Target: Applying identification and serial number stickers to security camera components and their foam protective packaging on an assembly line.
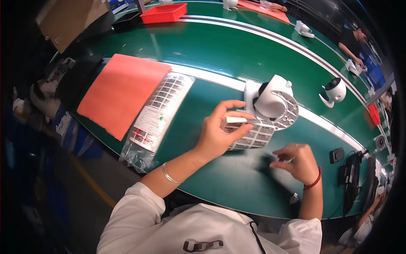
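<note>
The person's left hand [218, 133] is pinching a sheet of printed labels [259, 136] by its left edge, thumb on the near side and fingers on the far side, holding it tilted above the dark green tabletop [230, 182]. Just past the sheet, a white rounded device [270, 104] lies over on its side, its grey round base [291, 115] with holes turned toward the right. The sheet's far edge comes right up by that base; whether they touch I can't tell from here.

To the right and nearer, the right hand [301, 161] hangs over the tabletop with fingers curled, the tips of thumb and forefinger standing apart. I can't make out anything between them.

Off to the left lies a salmon-pink sheet [127, 93], and along its right edge a clear-wrapped pack of labels [160, 112]. Farther off to the right, beyond the pale strip, stands another white device [336, 90] with a black front. A small black block [337, 155] sits on the right part of the tabletop, and a red tray [164, 13] rests at the far left. Over at the far right, a co-worker [353, 44] in a dark top reaches toward another white piece [354, 67].
</note>
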`<action>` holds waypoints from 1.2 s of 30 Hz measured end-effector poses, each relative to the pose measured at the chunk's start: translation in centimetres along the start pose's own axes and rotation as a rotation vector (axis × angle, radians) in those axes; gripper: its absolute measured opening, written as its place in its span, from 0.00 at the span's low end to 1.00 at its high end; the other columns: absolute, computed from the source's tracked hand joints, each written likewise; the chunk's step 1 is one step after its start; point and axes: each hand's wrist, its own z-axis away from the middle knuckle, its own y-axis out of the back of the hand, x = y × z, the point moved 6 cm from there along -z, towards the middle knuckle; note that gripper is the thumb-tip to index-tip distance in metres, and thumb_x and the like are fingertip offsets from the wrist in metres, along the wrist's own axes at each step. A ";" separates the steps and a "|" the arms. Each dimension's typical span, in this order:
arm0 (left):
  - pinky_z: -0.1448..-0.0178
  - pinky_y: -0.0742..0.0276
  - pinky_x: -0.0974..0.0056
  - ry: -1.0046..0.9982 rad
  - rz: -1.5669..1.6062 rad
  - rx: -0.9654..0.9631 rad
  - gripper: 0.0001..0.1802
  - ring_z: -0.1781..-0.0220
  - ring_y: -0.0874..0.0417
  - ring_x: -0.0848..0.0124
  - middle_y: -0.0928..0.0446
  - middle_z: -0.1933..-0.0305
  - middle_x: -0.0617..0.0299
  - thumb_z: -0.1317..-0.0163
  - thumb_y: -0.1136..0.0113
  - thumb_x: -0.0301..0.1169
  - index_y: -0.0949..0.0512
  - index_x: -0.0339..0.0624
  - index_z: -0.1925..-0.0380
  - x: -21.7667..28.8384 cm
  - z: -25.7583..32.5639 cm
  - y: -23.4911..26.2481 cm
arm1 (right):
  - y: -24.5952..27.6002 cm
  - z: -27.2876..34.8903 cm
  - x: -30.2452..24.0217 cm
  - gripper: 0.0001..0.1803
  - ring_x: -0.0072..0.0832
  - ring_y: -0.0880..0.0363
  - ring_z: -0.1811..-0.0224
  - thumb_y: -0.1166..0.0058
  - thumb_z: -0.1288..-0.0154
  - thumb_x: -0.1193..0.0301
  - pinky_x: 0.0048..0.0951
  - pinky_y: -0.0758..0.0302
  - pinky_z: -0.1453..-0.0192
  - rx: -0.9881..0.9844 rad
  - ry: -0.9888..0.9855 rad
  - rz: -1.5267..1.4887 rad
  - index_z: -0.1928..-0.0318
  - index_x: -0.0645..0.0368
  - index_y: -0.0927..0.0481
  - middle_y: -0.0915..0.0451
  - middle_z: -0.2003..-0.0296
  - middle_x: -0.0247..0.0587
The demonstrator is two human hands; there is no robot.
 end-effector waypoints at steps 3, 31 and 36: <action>0.51 0.20 0.71 -0.048 0.029 0.019 0.20 0.55 0.18 0.77 0.16 0.56 0.53 0.44 0.33 0.20 0.28 0.34 0.52 0.6 0.1 0.1 | 3.0 0.0 -1.8 0.18 0.30 0.18 0.75 0.25 0.56 0.71 0.25 0.22 0.68 0.380 0.127 -0.083 0.63 0.63 0.15 0.18 0.75 0.42; 0.61 0.21 0.61 0.041 -0.434 -0.426 0.43 0.70 0.15 0.58 0.16 0.67 0.54 0.48 0.35 0.30 0.40 0.50 0.30 -1.4 0.2 -2.0 | 1.2 2.4 -4.5 0.14 0.29 0.15 0.70 0.30 0.53 0.77 0.24 0.19 0.68 0.627 0.682 0.282 0.63 0.63 0.17 0.16 0.68 0.39; 0.64 0.23 0.57 0.074 -0.490 -0.447 0.43 0.74 0.18 0.53 0.18 0.71 0.50 0.49 0.34 0.32 0.40 0.49 0.30 -1.9 0.2 -2.0 | -0.9 1.0 -2.8 0.15 0.28 0.15 0.68 0.31 0.51 0.75 0.23 0.19 0.69 0.596 0.732 0.409 0.61 0.64 0.17 0.16 0.66 0.40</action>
